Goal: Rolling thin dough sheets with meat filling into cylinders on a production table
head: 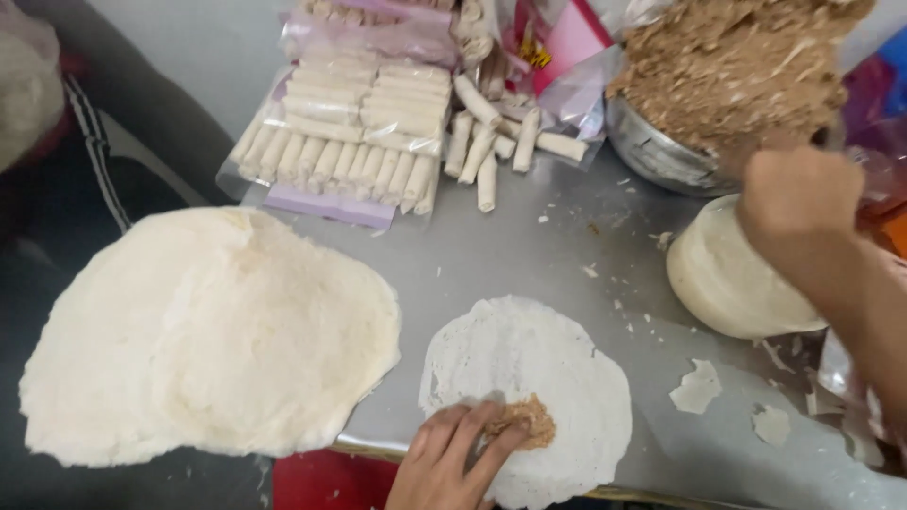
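Observation:
A thin round white wrapper [529, 368] lies flat on the grey metal table [529, 250]. A small lump of brown filling [529, 420] sits on its near part. My left hand [444, 463] presses its fingers against the lump's left side. My right hand [798, 189] is raised at the right, fingers curled shut, just below a metal bowl [652, 156] heaped with brown shredded filling [737, 66]. What the right hand holds is hidden.
A big stack of white wrappers [203, 335] lies at the left. A smaller round stack [723, 279] sits under my right forearm. Bags and loose rolled white sticks [354, 142] fill the back. Torn wrapper scraps [697, 387] dot the right side.

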